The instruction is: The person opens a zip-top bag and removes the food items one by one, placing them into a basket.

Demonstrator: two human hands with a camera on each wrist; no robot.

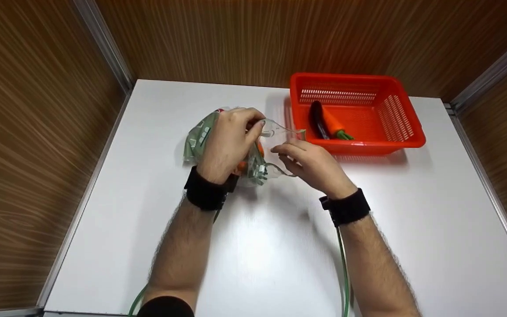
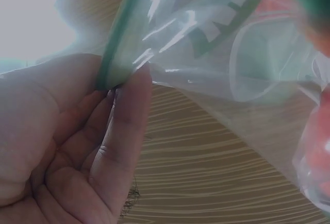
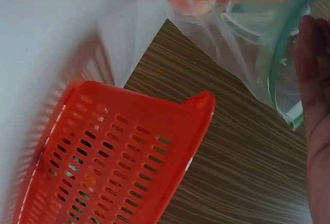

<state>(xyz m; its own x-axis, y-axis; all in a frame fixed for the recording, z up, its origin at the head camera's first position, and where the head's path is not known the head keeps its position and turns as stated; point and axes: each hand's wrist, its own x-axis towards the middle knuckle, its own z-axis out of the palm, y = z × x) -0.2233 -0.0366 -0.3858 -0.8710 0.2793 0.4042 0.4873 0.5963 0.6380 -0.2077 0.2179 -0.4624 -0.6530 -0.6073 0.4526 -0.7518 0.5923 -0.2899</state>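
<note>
A clear zip-top plastic bag with green printing (image 1: 197, 137) lies on the white table, its mouth standing open toward the right. Orange and red items show through its film, partly hidden by the left hand. My left hand (image 1: 230, 137) pinches the green-edged rim of the bag (image 2: 114, 54) between thumb and forefinger. At the other side of the mouth is my right hand (image 1: 314, 162), its fingers loosely bent in the head view. From the right wrist, that hand's fingers (image 3: 311, 74) run straight beside the bag's green rim (image 3: 276, 64).
A red perforated basket (image 1: 359, 144) stands at the back right, close beyond the right hand. Inside lie an eggplant (image 1: 318, 119) and a carrot with a green top (image 1: 333, 123). Wood-grain panels (image 1: 218, 39) enclose the table at the back and sides. Green cables (image 1: 343, 268) trail from the wrist straps.
</note>
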